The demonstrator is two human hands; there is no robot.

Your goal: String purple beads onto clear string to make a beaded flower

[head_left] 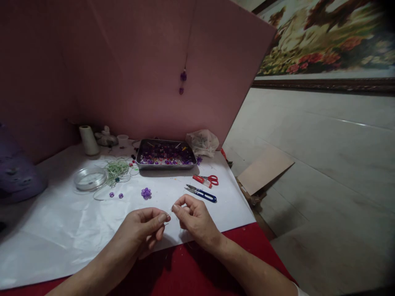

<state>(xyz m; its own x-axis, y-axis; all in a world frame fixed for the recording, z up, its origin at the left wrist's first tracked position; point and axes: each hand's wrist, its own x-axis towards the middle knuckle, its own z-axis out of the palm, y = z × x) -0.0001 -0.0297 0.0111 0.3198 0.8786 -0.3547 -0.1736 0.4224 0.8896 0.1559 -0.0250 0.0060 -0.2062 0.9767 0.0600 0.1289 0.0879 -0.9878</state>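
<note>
Over the front edge of the white sheet, my left hand is closed in a pinch on a thin pale thread. Just to its right, my right hand pinches with thumb and forefinger, apparently on the same fine thread, which is barely visible between the fingertips. Beyond the hands lies a purple beaded flower. Two small purple beads rest left of it. Thread snips with blue handles lie past my right hand, near red-handled scissors and a small red-and-white tube.
A metal tray of purple beads stands at the back. Left of it are a spool of clear line, tangled green thread and a thread cone. A plastic bag sits beside the tray. A beaded strand hangs against the pink panel.
</note>
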